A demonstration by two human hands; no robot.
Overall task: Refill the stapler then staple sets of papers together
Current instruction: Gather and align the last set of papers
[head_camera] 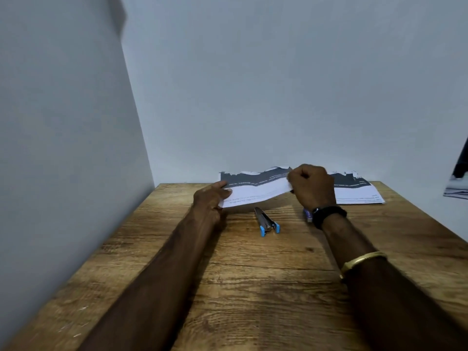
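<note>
A: In the head view, how do the hands stand?

B: Both arms reach forward from the bottom of the frame to the middle. The left hand (211, 196) lies low, its thumb on top of the left edge of a set of papers (255, 192) and the fingers under it, so it pinches the sheets. The right hand (312, 184) is curled into a fist with its back to the camera and closes on the right edge of the same set, which is lifted a little above the wooden table (253, 274). On the right wrist sit a black band (329, 216) and, lower, a gold bangle (362, 260).

A: And the stapler?

B: The stapler (267, 221), silver with blue ends, lies on the table just below the held papers, between the two wrists. More papers (357, 191) lie flat at the right, behind the right hand.

A: Is some writing readable?

B: Printed lines show on the sheets, upside down, but too blurred to read.
</note>
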